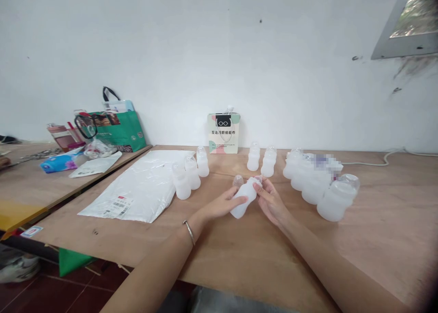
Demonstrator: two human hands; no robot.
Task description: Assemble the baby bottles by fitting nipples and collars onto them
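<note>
Tilted above the wooden table (212,244) is a frosted white baby bottle (243,200), its top leaning right. My left hand (224,203) is wrapped round the bottle's body. At the collar and teat end, my right hand (270,201) has its fingers closed on the bottle's top. A clear dome cap (238,181) sits on the table just behind the held bottle. Further back stand two capped bottles (253,157). Several more bottles (337,199) form a row on the right, and three bottles (183,183) stand on the left.
A white plastic mailer (137,180) lies flat on the left of the table. A paper bag (224,137) stands against the wall. On the neighbouring table are a green bag (126,130) and a tissue pack (59,162). A white cable (386,158) runs along the back right.
</note>
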